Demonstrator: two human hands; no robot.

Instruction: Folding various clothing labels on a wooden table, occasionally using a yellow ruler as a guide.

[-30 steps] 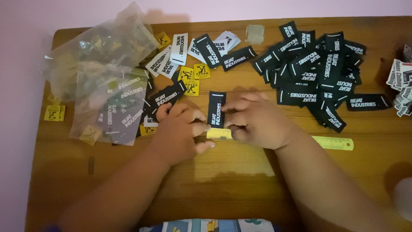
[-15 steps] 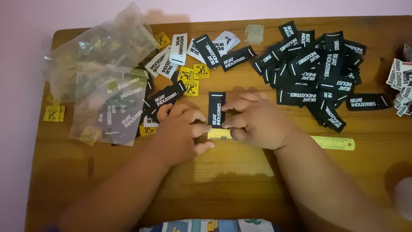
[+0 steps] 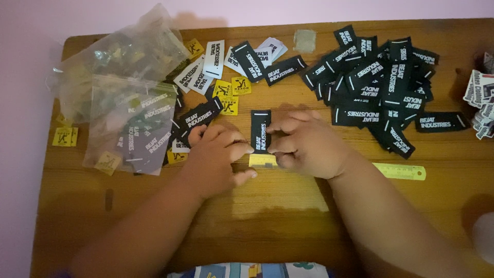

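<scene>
Seen from above, the left hand (image 3: 218, 157) and right hand (image 3: 309, 146) pinch a black label (image 3: 260, 131) upright at mid-table over what seems a yellow ruler (image 3: 399, 171); squaring it well likely means even fingertip pressure on both edges.

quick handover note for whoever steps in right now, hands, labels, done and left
Left hand and right hand: both pinch one upright black label from either side, its lower end over a small yellow tag on the wooden table.
Black label heap lies upper right, clear bags upper left, yellow-green ruler beside the right wrist.
Done: one label set against the tag.
Left: the heap looks unsorted.
</scene>
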